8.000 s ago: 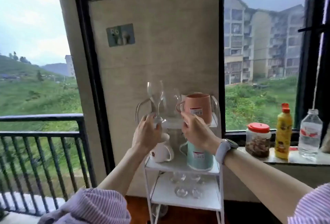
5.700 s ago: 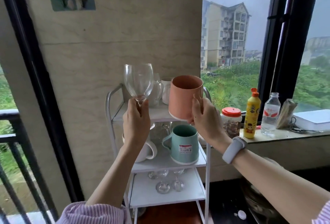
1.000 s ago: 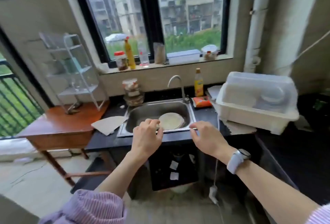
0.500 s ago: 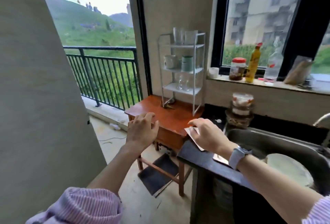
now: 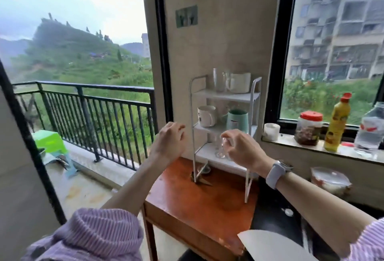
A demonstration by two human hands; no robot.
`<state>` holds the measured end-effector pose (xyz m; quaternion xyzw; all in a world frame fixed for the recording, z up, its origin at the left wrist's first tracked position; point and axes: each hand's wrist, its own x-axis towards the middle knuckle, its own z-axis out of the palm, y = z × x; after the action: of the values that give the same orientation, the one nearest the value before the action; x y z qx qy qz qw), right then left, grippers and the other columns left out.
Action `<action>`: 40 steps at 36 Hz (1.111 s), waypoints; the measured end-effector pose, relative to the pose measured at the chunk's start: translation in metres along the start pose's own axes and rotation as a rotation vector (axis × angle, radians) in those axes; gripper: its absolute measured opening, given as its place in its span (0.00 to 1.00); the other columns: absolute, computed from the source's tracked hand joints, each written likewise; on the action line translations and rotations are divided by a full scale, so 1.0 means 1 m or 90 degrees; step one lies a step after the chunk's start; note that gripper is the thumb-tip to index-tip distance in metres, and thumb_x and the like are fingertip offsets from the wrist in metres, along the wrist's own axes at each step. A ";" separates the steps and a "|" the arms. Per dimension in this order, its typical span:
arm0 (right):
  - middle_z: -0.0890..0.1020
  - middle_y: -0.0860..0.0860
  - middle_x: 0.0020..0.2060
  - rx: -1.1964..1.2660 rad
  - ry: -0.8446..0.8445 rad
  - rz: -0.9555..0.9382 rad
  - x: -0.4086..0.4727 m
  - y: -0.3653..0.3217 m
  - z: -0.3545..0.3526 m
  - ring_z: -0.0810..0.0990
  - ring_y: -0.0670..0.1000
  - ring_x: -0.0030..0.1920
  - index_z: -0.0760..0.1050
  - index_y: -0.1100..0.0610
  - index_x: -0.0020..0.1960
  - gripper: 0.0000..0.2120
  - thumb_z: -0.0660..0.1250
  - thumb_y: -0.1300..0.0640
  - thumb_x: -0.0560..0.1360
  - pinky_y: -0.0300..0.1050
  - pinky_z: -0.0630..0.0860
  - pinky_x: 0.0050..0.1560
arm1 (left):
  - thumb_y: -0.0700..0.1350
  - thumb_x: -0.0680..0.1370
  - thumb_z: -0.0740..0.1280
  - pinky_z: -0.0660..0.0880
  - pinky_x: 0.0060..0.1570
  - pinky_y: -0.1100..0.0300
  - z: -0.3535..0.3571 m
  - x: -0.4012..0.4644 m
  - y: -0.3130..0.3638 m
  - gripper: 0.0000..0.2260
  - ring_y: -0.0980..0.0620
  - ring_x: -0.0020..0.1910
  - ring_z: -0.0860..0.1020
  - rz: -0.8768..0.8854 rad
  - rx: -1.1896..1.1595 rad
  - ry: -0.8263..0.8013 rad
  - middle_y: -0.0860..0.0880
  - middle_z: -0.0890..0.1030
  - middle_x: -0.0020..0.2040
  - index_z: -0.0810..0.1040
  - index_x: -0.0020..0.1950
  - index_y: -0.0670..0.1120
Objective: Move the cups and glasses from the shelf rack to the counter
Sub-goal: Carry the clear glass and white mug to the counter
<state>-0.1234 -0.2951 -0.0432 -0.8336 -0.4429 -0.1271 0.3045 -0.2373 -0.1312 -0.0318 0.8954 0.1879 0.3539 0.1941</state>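
The white three-tier shelf rack [image 5: 252,102] stands on a wooden side table [image 5: 197,202]. Its top tier holds a clear glass mug [image 5: 219,79] and a white mug [image 5: 239,83]. On the middle tier sit a white cup [image 5: 206,116] and a teal mug [image 5: 238,120]. Stemmed glasses [image 5: 219,151] stand on the bottom tier, partly hidden by my right hand [image 5: 242,148], which hovers just in front of them with fingers loosely curled and empty. My left hand [image 5: 170,140] is raised left of the rack, also empty.
The windowsill [image 5: 291,142] to the right carries a small white cup [image 5: 271,131], a red-lidded jar [image 5: 308,128], a yellow bottle [image 5: 337,123] and a water bottle [image 5: 372,129]. Stacked bowls [image 5: 330,179] and a white sheet [image 5: 270,246] lie on the dark counter [image 5: 270,215]. A balcony railing [image 5: 93,102] is at left.
The pink mug and wine glass I lifted off the rack earlier are out of my hands. My view has swung from the sink back to the rack, and both empty hands have come up close to it.
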 end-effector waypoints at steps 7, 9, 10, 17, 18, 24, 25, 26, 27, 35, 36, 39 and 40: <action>0.80 0.56 0.56 0.020 0.061 0.055 0.058 0.020 0.011 0.78 0.55 0.55 0.75 0.60 0.57 0.13 0.58 0.58 0.77 0.44 0.71 0.56 | 0.43 0.76 0.62 0.71 0.53 0.58 0.030 0.068 -0.013 0.12 0.43 0.54 0.78 0.022 -0.073 0.005 0.42 0.80 0.55 0.77 0.58 0.42; 0.80 0.58 0.57 0.016 0.103 0.072 0.086 0.029 0.018 0.78 0.57 0.57 0.75 0.62 0.58 0.13 0.58 0.59 0.77 0.46 0.71 0.59 | 0.43 0.77 0.62 0.71 0.54 0.57 0.042 0.096 -0.022 0.12 0.45 0.54 0.77 0.046 -0.105 -0.010 0.43 0.80 0.55 0.77 0.58 0.43; 0.80 0.59 0.57 0.020 0.129 0.085 0.105 0.034 0.021 0.78 0.57 0.58 0.75 0.62 0.59 0.14 0.58 0.60 0.77 0.47 0.71 0.59 | 0.43 0.77 0.62 0.72 0.54 0.57 0.049 0.116 -0.026 0.12 0.45 0.54 0.77 0.067 -0.122 -0.023 0.43 0.80 0.55 0.77 0.58 0.43; 0.79 0.61 0.59 0.084 0.208 0.207 0.202 0.064 0.022 0.76 0.59 0.61 0.73 0.65 0.61 0.15 0.55 0.61 0.78 0.42 0.69 0.59 | 0.42 0.76 0.63 0.69 0.53 0.62 0.084 0.230 -0.038 0.12 0.47 0.54 0.78 0.117 -0.221 -0.049 0.45 0.81 0.56 0.77 0.58 0.43; 0.80 0.62 0.56 0.093 0.214 0.225 0.214 0.069 0.021 0.77 0.60 0.58 0.74 0.67 0.58 0.15 0.54 0.62 0.78 0.39 0.70 0.52 | 0.41 0.76 0.63 0.69 0.52 0.63 0.090 0.243 -0.038 0.12 0.47 0.54 0.79 0.119 -0.234 -0.048 0.45 0.82 0.55 0.77 0.58 0.42; 0.82 0.60 0.39 0.234 0.255 0.305 0.271 0.093 0.022 0.77 0.50 0.38 0.76 0.72 0.50 0.13 0.56 0.65 0.77 0.33 0.70 0.34 | 0.39 0.75 0.64 0.69 0.50 0.64 0.131 0.301 -0.032 0.10 0.46 0.53 0.79 0.113 -0.345 -0.076 0.43 0.83 0.52 0.78 0.56 0.42; 0.79 0.55 0.33 0.275 0.258 0.308 0.277 0.096 0.024 0.76 0.45 0.32 0.76 0.73 0.48 0.12 0.56 0.67 0.76 0.30 0.67 0.29 | 0.39 0.76 0.63 0.69 0.50 0.64 0.138 0.308 -0.031 0.10 0.46 0.53 0.79 0.112 -0.365 -0.083 0.44 0.83 0.52 0.78 0.56 0.42; 0.76 0.50 0.29 0.292 0.253 0.312 0.284 0.099 0.026 0.74 0.42 0.29 0.76 0.70 0.44 0.11 0.56 0.69 0.76 0.29 0.66 0.28 | 0.38 0.76 0.63 0.69 0.50 0.65 0.146 0.315 -0.029 0.11 0.47 0.53 0.79 0.115 -0.379 -0.088 0.45 0.83 0.53 0.78 0.56 0.43; 0.74 0.47 0.29 0.297 0.242 0.313 0.288 0.102 0.029 0.73 0.40 0.29 0.76 0.64 0.40 0.11 0.56 0.69 0.75 0.28 0.66 0.27 | 0.38 0.76 0.62 0.69 0.51 0.66 0.153 0.320 -0.027 0.11 0.48 0.54 0.79 0.117 -0.391 -0.095 0.45 0.82 0.53 0.78 0.56 0.43; 0.77 0.50 0.36 0.288 0.154 0.295 0.298 0.122 0.031 0.74 0.45 0.38 0.75 0.60 0.46 0.07 0.61 0.68 0.72 0.29 0.71 0.35 | 0.33 0.74 0.61 0.73 0.56 0.65 0.187 0.335 -0.015 0.16 0.55 0.54 0.79 0.118 -0.561 -0.202 0.51 0.82 0.51 0.77 0.56 0.49; 0.79 0.51 0.38 0.302 0.160 0.306 0.296 0.125 0.029 0.76 0.47 0.40 0.76 0.61 0.47 0.07 0.62 0.68 0.72 0.33 0.73 0.39 | 0.33 0.74 0.61 0.73 0.51 0.71 0.188 0.336 -0.016 0.16 0.60 0.50 0.79 0.111 -0.591 -0.223 0.55 0.82 0.48 0.77 0.53 0.53; 0.82 0.59 0.49 0.343 0.193 0.344 0.290 0.133 0.022 0.80 0.56 0.50 0.77 0.64 0.52 0.09 0.63 0.66 0.73 0.49 0.77 0.56 | 0.35 0.75 0.61 0.73 0.45 0.71 0.190 0.340 -0.018 0.15 0.65 0.45 0.78 0.098 -0.631 -0.289 0.57 0.82 0.47 0.74 0.52 0.55; 0.82 0.60 0.51 0.349 0.199 0.351 0.288 0.135 0.019 0.80 0.57 0.53 0.77 0.64 0.53 0.10 0.63 0.64 0.74 0.53 0.77 0.59 | 0.35 0.75 0.61 0.73 0.47 0.67 0.191 0.341 -0.018 0.14 0.62 0.46 0.78 0.097 -0.629 -0.304 0.56 0.82 0.46 0.74 0.52 0.54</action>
<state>0.1509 -0.1502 0.0271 -0.7798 -0.1688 -0.0435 0.6012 0.1254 0.0044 0.0221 0.7645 -0.1147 0.2000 0.6020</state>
